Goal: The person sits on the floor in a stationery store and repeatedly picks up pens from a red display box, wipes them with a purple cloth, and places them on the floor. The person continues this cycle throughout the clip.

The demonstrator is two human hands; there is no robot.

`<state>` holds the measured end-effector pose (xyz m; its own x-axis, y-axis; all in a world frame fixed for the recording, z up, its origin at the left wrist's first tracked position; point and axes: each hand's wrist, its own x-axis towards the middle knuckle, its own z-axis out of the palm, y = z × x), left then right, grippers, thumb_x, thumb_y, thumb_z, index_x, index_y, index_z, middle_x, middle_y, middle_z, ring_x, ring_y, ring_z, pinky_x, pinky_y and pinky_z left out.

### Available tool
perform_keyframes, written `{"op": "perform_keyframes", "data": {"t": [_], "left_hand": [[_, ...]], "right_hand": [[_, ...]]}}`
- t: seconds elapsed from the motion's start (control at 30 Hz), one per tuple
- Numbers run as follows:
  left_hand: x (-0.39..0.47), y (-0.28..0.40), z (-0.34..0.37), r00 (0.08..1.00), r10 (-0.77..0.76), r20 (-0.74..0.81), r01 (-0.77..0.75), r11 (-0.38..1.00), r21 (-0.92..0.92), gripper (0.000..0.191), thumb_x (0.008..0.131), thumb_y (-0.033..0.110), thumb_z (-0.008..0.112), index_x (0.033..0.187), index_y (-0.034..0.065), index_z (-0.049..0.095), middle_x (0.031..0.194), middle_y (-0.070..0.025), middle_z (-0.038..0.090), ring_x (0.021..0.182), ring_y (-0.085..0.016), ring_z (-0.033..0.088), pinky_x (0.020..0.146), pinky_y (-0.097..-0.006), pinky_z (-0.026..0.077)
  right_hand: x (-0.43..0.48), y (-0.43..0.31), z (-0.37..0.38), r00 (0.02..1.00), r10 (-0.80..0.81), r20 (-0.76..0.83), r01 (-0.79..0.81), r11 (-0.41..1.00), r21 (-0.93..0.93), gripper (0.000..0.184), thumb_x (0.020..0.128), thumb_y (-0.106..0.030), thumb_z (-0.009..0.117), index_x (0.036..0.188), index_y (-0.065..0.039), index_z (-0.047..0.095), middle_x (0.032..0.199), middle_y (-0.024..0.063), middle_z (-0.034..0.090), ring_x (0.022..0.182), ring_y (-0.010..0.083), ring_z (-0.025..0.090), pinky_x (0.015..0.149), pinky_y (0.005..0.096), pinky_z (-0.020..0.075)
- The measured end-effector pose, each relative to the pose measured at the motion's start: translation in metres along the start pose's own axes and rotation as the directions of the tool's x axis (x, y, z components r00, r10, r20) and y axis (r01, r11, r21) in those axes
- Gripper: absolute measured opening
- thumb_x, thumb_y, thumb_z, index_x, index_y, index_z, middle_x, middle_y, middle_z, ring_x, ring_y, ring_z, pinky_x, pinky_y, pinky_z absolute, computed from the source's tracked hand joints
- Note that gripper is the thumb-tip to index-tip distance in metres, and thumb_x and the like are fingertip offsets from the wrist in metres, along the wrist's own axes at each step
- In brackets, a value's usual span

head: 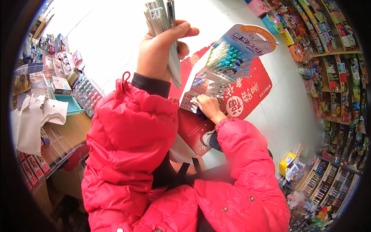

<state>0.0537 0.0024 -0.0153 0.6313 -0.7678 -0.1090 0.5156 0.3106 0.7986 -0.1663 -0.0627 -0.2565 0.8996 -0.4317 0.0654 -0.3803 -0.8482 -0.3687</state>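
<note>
My left hand (pixel 158 52) is raised at the top middle, thumb and fingers wrapped around a bundle of pens (pixel 158 17). Most of the bundle is whitish with a barcode label; one dark pen (pixel 171 13) sticks up beside it. Lower down, my right hand (pixel 210 107) is at the lowest tier of a cardboard pen display stand (pixel 189 98). Its fingers are curled near small white pieces (pixel 193 108), and a grip is hidden. Green and teal pens (pixel 229 58) fill the upper tier, paler pens (pixel 216 88) stand below, and many holes nearby are bare.
The stand rests on a red mat (pixel 255 90) with printed characters. A shoe (pixel 206 138) shows beneath my right arm. At left, a wooden counter (pixel 72 123) bears a teal tray (pixel 69 104), boxes and torn cardboard (pixel 37 116). Packed shelves (pixel 336 53) curve along the right.
</note>
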Motion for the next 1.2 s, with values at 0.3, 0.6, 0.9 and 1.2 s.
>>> {"op": "perform_keyframes", "data": {"t": [0.3, 0.6, 0.9, 1.2], "left_hand": [[0.002, 0.001, -0.002, 1.000, -0.013, 0.025, 0.013, 1.000, -0.016, 0.020, 0.077, 0.013, 0.062, 0.092, 0.0022, 0.055, 0.082, -0.0137, 0.062, 0.047, -0.010, 0.049, 0.042, -0.0193, 0.039], [0.002, 0.001, -0.003, 0.999, -0.005, 0.046, 0.006, 1.000, -0.018, 0.022, 0.078, 0.014, 0.062, 0.094, 0.0016, 0.053, 0.083, -0.0137, 0.062, 0.048, -0.010, 0.049, 0.043, -0.0190, 0.040], [0.003, -0.001, -0.002, 0.998, -0.018, 0.060, 0.020, 0.999, -0.034, 0.022, 0.078, 0.014, 0.062, 0.095, 0.0022, 0.053, 0.083, -0.0136, 0.062, 0.048, -0.010, 0.049, 0.043, -0.0194, 0.040], [0.000, -0.002, 0.002, 0.995, -0.058, 0.075, 0.060, 0.998, -0.017, 0.023, 0.077, 0.015, 0.062, 0.095, 0.0020, 0.054, 0.083, -0.0124, 0.063, 0.047, -0.010, 0.049, 0.043, -0.0194, 0.040]], "right_hand": [[-0.005, 0.002, 0.028, 0.993, -0.079, 0.091, 0.096, 0.973, -0.209, 0.010, 0.074, -0.016, 0.054, 0.067, -0.010, 0.052, 0.065, 0.0062, 0.054, 0.059, 0.0222, 0.059, 0.050, 0.0341, 0.0474], [-0.009, -0.009, 0.022, 0.990, -0.080, 0.117, 0.111, 0.952, -0.286, 0.006, 0.073, -0.011, 0.050, 0.068, -0.010, 0.053, 0.067, 0.0068, 0.056, 0.059, 0.0207, 0.060, 0.051, 0.0316, 0.0485], [-0.006, 0.005, 0.025, 0.996, -0.022, 0.092, 0.040, 0.979, -0.201, 0.005, 0.073, -0.010, 0.050, 0.072, -0.010, 0.054, 0.068, 0.0069, 0.054, 0.060, 0.0227, 0.060, 0.050, 0.0338, 0.0481], [0.006, -0.005, 0.032, 0.985, 0.073, 0.155, -0.026, 0.959, -0.283, 0.005, 0.072, -0.009, 0.051, 0.069, -0.009, 0.055, 0.073, 0.0076, 0.056, 0.060, 0.0238, 0.061, 0.051, 0.0343, 0.0496]]}}
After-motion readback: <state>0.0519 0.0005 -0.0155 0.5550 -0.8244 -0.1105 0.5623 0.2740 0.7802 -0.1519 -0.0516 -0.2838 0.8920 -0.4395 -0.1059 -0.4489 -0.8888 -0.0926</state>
